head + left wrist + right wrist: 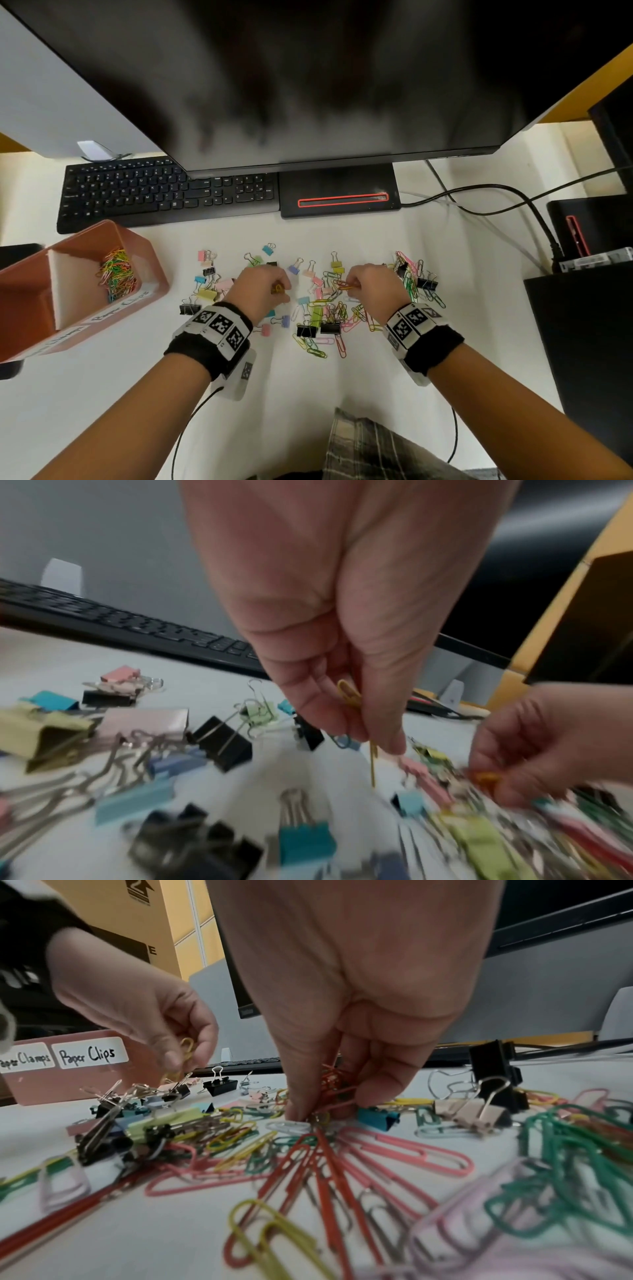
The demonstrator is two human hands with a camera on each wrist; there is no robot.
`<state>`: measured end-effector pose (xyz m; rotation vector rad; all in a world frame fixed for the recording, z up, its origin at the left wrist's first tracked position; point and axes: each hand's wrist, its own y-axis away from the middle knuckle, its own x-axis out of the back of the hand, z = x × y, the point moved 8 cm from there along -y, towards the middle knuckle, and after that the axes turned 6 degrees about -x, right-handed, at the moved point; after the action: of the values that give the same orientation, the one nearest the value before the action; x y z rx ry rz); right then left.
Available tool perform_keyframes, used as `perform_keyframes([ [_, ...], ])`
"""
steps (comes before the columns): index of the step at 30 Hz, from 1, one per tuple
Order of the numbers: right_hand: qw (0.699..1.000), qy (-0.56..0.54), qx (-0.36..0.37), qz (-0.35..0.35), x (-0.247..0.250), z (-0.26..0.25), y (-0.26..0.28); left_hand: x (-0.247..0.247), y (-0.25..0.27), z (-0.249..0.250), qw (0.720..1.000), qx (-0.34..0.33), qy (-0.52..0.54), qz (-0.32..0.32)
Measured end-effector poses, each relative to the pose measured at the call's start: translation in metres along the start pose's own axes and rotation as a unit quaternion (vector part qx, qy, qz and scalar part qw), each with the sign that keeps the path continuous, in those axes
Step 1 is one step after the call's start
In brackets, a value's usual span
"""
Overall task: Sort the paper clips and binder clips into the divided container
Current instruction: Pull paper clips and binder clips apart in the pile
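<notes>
My left hand (262,287) pinches yellow paper clips (349,696) above the scattered pile (329,308); my right hand (371,286) grips red paper clips (334,1088), perhaps several, blur hides the count; the pink divided container (150,246) sits far left, paper clips inside.

Bright, even light; wrist views blurred at edges, head view fisheye-bent.

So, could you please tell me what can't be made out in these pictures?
- Head view: the container's near compartment is cut off by the left edge, contents unseen.
- Left wrist view: nearest clips smeared by blur.
- Right wrist view: right hand hides how many red paper clips it holds.
</notes>
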<state>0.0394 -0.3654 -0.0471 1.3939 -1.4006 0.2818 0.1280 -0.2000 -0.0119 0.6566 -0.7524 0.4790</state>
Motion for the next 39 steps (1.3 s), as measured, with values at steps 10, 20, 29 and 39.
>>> perform_keyframes([
  [10,1.000,-0.002,-0.013,-0.002,-0.004,-0.003,0.003,-0.051,-0.002,-0.002,0.988,0.098,-0.091,-0.079],
  [20,0.998,0.021,-0.050,-0.026,-0.007,-0.002,-0.003,-0.051,-0.002,-0.002,0.996,0.055,-0.055,-0.049],
  [29,0.997,0.035,-0.061,-0.019,-0.013,0.002,-0.007,-0.052,-0.003,0.002,0.986,-0.063,-0.095,-0.121],
  [39,0.999,-0.040,-0.014,0.025,0.025,-0.026,0.020,-0.011,0.012,0.005,0.994,-0.083,-0.037,-0.052],
])
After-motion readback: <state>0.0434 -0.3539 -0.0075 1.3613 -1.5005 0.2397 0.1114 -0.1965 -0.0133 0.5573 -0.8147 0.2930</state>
